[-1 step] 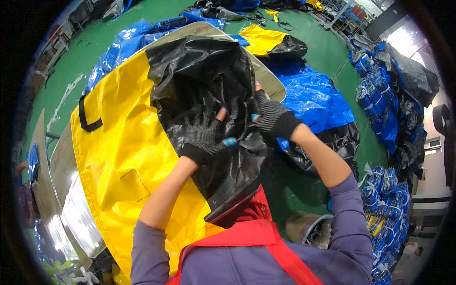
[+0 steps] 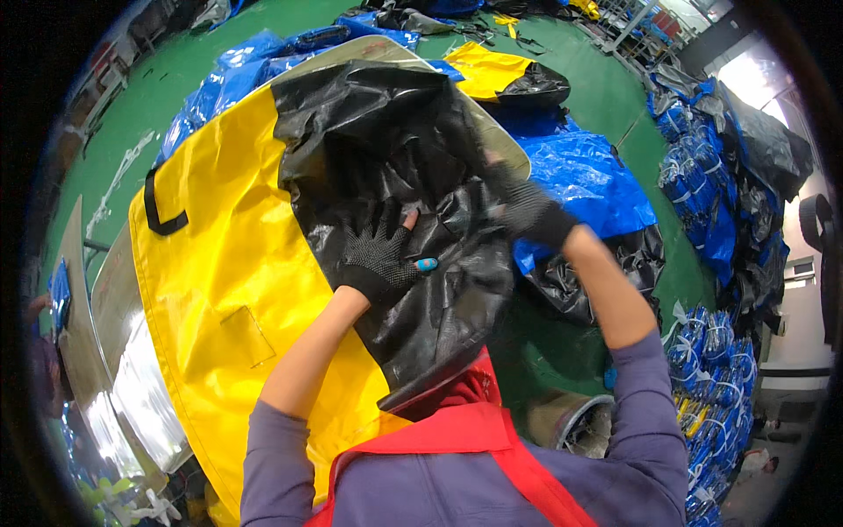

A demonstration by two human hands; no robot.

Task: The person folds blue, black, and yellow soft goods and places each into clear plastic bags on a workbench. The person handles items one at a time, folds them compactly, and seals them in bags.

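The left hand (image 2: 379, 255), in a dotted black glove, is lying flat with fingers spread on the crumpled black sheet (image 2: 386, 149), pressing it down. The right hand (image 2: 518, 206), also gloved, is gripping a fold of the same black sheet at its right side, fingers closed into the material. The black sheet is lying over the upper part of a yellow cover (image 2: 228, 263), which is spreading across the tabletop (image 2: 123, 299). Blue tarpaulin (image 2: 588, 171) is lying on the green floor (image 2: 615, 97) just beyond.
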